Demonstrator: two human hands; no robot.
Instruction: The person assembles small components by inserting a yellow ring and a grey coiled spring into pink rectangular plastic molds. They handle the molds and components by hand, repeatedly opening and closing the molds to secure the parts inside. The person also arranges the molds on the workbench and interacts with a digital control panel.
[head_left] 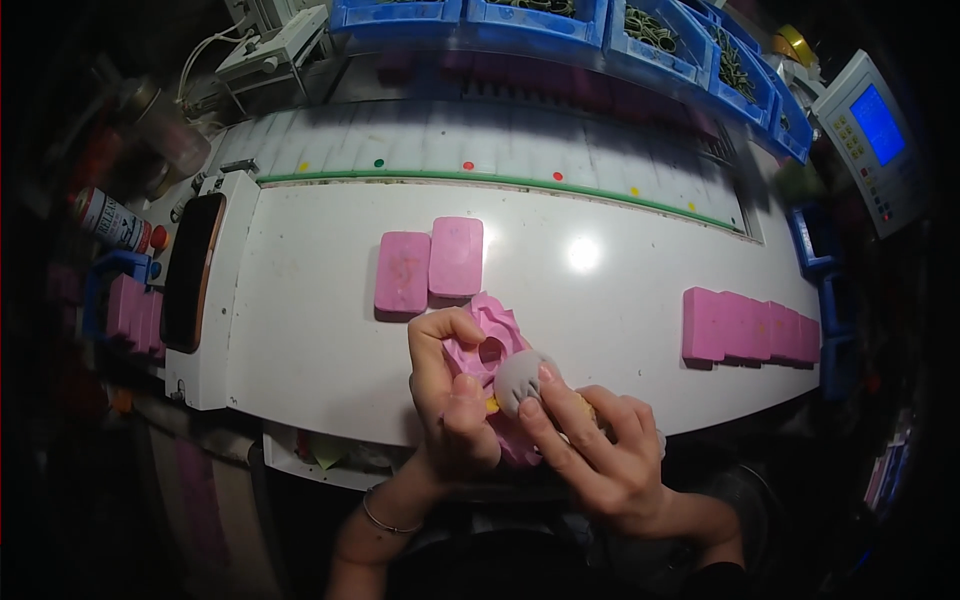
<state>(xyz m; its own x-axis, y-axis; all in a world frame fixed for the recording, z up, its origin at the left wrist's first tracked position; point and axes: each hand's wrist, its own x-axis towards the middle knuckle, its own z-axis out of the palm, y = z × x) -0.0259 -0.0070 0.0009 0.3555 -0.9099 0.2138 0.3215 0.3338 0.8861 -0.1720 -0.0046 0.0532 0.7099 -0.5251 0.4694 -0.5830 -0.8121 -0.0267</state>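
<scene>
My left hand is closed around a bent, floppy pink rubber mould near the front edge of the white table. Its ragged cut face and a dark round opening show between my thumb and fingers. Close against it, my right hand pinches a soft, rounded grey-white pad with folds in it. A small yellow bit shows beside my left thumb; what it belongs to is hidden. Just beyond my hands, two pink rubber mould blocks lie flat side by side.
On the right lies a row of several pink blocks. A phone rests on the white ledge at left, beside a spray can. Blue bins line the back. A control panel with a blue screen stands back right.
</scene>
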